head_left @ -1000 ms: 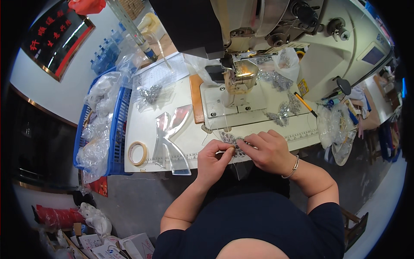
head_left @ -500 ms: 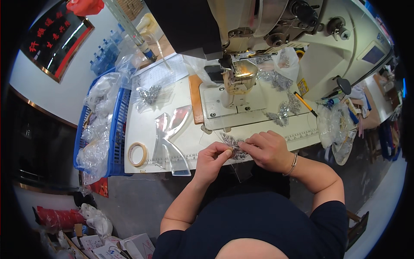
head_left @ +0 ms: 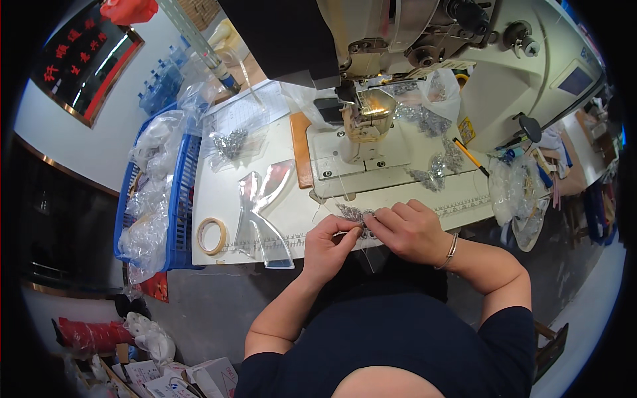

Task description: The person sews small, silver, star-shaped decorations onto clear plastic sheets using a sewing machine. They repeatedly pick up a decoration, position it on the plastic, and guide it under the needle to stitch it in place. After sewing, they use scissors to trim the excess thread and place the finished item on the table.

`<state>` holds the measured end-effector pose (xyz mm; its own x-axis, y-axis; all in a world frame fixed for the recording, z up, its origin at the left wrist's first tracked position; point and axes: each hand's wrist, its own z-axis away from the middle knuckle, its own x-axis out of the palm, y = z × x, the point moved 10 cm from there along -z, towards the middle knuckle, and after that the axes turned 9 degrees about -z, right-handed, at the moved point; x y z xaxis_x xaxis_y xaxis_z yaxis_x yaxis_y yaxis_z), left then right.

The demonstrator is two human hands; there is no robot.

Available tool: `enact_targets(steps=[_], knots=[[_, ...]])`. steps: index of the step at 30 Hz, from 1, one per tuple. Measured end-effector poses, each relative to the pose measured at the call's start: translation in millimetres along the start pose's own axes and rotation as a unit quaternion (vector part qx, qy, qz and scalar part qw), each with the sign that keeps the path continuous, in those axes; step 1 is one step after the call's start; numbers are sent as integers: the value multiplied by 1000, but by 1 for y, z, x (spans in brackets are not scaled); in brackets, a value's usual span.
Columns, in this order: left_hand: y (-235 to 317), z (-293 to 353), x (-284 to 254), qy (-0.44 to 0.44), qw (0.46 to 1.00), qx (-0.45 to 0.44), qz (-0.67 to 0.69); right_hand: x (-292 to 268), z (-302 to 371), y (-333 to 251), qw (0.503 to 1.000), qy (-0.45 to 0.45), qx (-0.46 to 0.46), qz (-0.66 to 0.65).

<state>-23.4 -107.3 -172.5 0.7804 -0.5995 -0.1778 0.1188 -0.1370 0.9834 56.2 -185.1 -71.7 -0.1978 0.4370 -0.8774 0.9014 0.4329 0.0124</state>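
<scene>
A silver, wing-shaped appliqué [head_left: 349,211] with an openwork pattern is held at the table's front edge, between my two hands. My left hand [head_left: 326,248] pinches its lower side between thumb and forefinger. From the other side, my right hand [head_left: 410,232] is closed with its fingertips on the appliqué, hiding much of it. A bit of clear film [head_left: 373,259] shows below the fingers. Just beyond my hands stands a sewing machine, its needle area [head_left: 363,123] lit by a lamp.
Left on the table are clear plastic templates [head_left: 271,222], a tape roll [head_left: 212,237] and a bag of silver pieces [head_left: 231,142]. A blue basket [head_left: 179,225] of plastic bags stands beside it. Silver butterfly-shaped appliqués [head_left: 428,174] and an orange pen [head_left: 470,156] lie right.
My fingers have drawn closer together over the appliqué, so less of it shows. Both hands stay at the table's front edge.
</scene>
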Motion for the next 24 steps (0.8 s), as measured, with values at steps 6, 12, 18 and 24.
enact_targets(steps=[6,12,18,24], knots=[[-6,0,3,-34,994,-31,101,0,6,7,998,20,-3,-56],[-13,-1,5,-36,987,-35,153,-5,6,12,996,30,19,-83],[-7,0,3,-9,996,-33,80,-5,0,-1,1000,3,-20,4],[-4,0,4,1,996,-51,69,-9,-3,5,1000,-12,-15,-24]])
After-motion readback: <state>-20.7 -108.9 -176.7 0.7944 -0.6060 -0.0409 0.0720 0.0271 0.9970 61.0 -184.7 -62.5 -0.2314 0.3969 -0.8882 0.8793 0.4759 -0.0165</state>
